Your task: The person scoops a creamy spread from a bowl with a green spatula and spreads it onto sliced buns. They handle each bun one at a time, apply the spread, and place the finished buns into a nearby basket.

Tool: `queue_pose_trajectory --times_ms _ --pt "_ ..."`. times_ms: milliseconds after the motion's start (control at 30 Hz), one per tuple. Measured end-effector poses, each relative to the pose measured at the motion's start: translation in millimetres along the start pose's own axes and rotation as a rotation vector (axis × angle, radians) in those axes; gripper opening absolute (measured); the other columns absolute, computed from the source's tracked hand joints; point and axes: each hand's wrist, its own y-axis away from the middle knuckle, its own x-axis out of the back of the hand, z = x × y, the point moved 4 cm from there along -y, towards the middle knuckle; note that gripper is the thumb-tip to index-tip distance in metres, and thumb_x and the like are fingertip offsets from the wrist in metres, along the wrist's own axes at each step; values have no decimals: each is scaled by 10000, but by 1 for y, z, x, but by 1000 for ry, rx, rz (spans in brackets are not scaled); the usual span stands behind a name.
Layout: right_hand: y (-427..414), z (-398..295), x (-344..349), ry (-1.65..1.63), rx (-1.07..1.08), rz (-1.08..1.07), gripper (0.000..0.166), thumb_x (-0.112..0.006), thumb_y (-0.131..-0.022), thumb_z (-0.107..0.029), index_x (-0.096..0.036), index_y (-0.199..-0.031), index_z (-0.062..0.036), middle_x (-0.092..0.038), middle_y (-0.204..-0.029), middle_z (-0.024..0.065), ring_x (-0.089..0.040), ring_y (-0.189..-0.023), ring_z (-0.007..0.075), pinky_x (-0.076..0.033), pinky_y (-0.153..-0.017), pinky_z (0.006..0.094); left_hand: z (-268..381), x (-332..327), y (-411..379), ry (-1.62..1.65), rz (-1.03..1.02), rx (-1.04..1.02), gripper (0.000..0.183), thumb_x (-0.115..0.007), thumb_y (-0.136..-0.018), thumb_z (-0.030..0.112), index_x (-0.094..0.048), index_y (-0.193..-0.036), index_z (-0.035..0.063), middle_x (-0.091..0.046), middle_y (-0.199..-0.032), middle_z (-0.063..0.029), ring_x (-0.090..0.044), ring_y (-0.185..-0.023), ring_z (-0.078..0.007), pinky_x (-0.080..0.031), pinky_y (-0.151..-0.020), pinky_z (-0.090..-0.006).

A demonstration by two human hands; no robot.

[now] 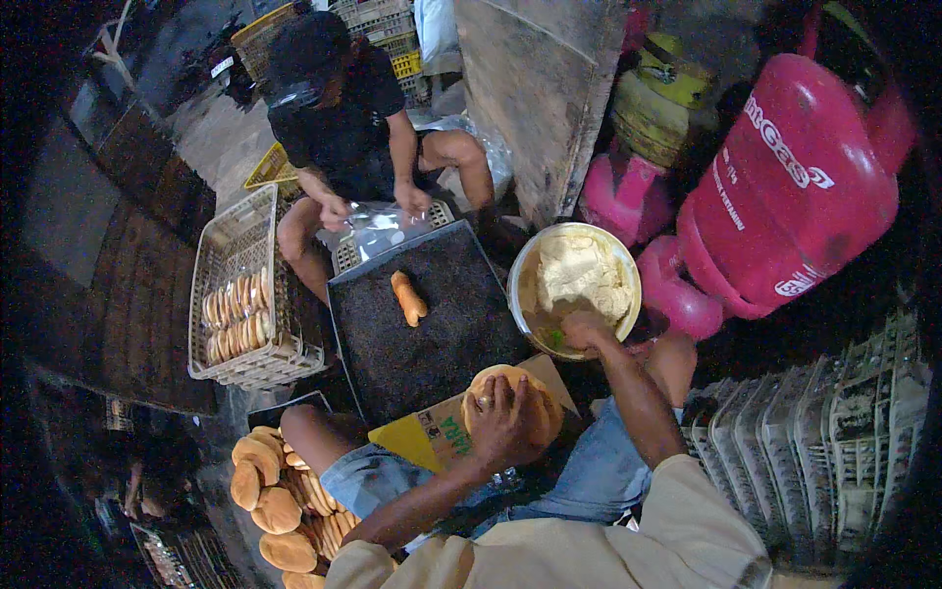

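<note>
My left hand (504, 423) is spread over a round, flat bread bun (548, 412) on a piece of printed cardboard (412, 442) across my lap. Inside a round tub (518, 309) of pale cream filling (578, 272), my right hand (586, 329) reaches to the near side; a bit of green shows beside its fingers, and what it holds is hidden. A dark tray (434, 353) lies in front of me, with one elongated brown bread roll (408, 298) on it.
Loose buns (280, 510) are heaped at my left. A plastic crate (276, 294) holds packed buns. Opposite, a person (331, 132) handles a clear plastic bag (383, 228). Pink gas cylinders (795, 184) and stacked crates (817, 442) stand at the right.
</note>
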Motion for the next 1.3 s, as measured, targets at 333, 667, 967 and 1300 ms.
queue_pose_trajectory --times_ms 333,667,967,1300 --pt "31 32 43 -782 107 -117 181 -562 -819 -38 -659 -965 5 -664 -671 81 -616 -525 119 -488 -463 275 -133 50 -28 1524 218 494 381 -691 -871 273 -556 -1112 11 -650 -948 -97 -663 -871 -228 -555 -762 -372" --pt "39 -111 46 -544 647 299 277 -668 -840 -210 -660 -1097 -106 -577 -845 127 -588 -766 289 -478 -694 404 -121 31 -38 2353 -21 536 671 -496 -860 669 -561 -1190 88 -612 -1141 -152 -617 -1021 -322 -497 -896 -507" --pt "48 -128 39 -183 733 497 410 -672 -760 -182 -622 -1165 -137 -505 -849 131 -583 -731 330 -486 -656 441 -149 12 -36 2216 102 591 613 -549 -890 571 -514 -1221 55 -611 -1107 -115 -614 -1024 -261 -516 -896 -437" --pt "59 -118 52 42 704 599 368 -683 -753 -166 -653 -1119 -143 -528 -830 109 -596 -715 308 -489 -627 411 -184 -9 -38 2330 377 459 433 -615 -914 168 -452 -1273 -8 -578 -1199 -151 -580 -1108 -288 -490 -962 -436"
